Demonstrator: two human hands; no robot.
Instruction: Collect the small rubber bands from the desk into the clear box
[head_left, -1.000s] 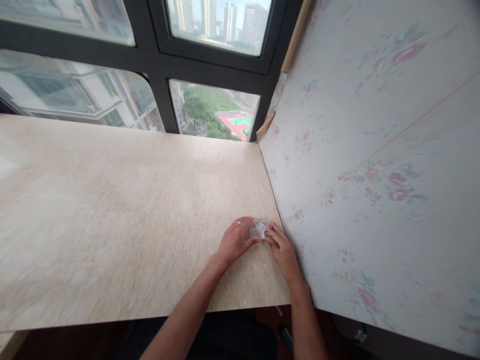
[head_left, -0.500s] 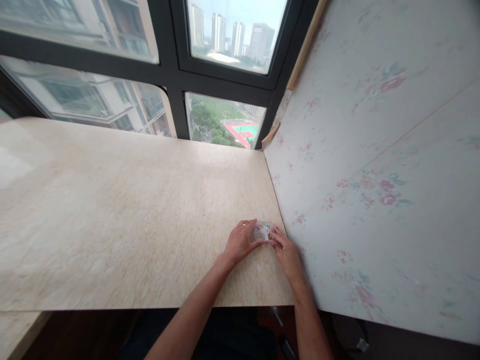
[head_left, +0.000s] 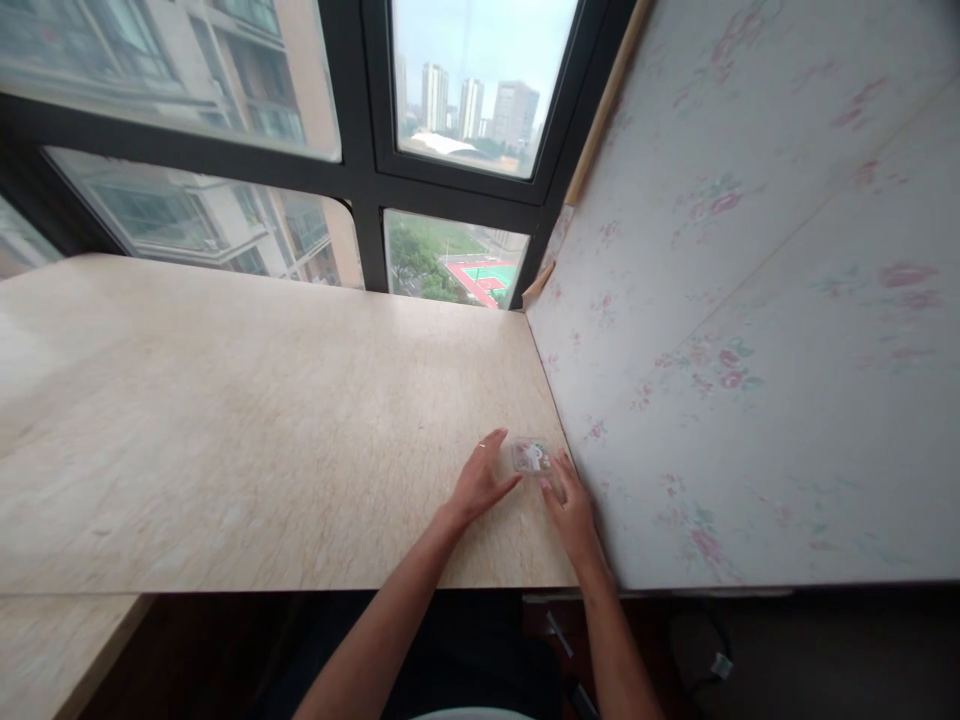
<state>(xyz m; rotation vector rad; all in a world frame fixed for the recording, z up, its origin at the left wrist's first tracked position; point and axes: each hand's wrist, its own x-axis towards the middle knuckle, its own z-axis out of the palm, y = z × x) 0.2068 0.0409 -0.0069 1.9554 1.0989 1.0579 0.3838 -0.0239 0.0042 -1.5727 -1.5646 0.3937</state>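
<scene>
A small clear plastic box (head_left: 532,456) lies flat on the marble-patterned sill, close to the wall on the right. Small coloured items and a white label show through it, too small to name. My left hand (head_left: 484,478), with a ring on one finger, is beside the box's left side, thumb and fingers spread apart and a narrow gap between them and the box. On the other side, my right hand (head_left: 570,497) has its fingers apart at the box's right edge; whether a fingertip touches it I cannot tell.
The pale sill (head_left: 262,430) stretches left, its front edge just before my body. A floral-papered wall (head_left: 750,300) rises close at my right hand. Dark-framed windows (head_left: 457,185) stand behind. Below the sill at right lies a cable with a tag (head_left: 721,666).
Both hands have loosened from the clear box, and the left has drawn back a little to the left. The box now lies released on the sill. The camera view has shifted slightly.
</scene>
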